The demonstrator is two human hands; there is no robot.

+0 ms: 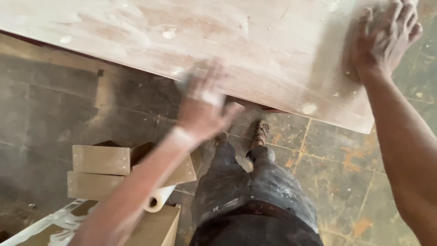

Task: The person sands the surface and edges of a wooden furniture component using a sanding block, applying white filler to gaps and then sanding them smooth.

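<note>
Dusty hands (200,107) on smooth pale board (255,41)

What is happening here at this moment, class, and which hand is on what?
A person stands over a large pale wooden board dusted with white powder. The left hand, blurred, presses something small against the board's near edge. The right hand lies flat on its far corner. Wooden boxes and a white roll sit on the floor below.

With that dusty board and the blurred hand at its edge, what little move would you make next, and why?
Probably another short stroke along the near edge. The left hand, blurred and white with dust, presses something small, seemingly a sanding pad, at the rim of the wooden board. The right hand lies flat on the far corner, steadying it. Pale filler spots show on the surface.
</note>
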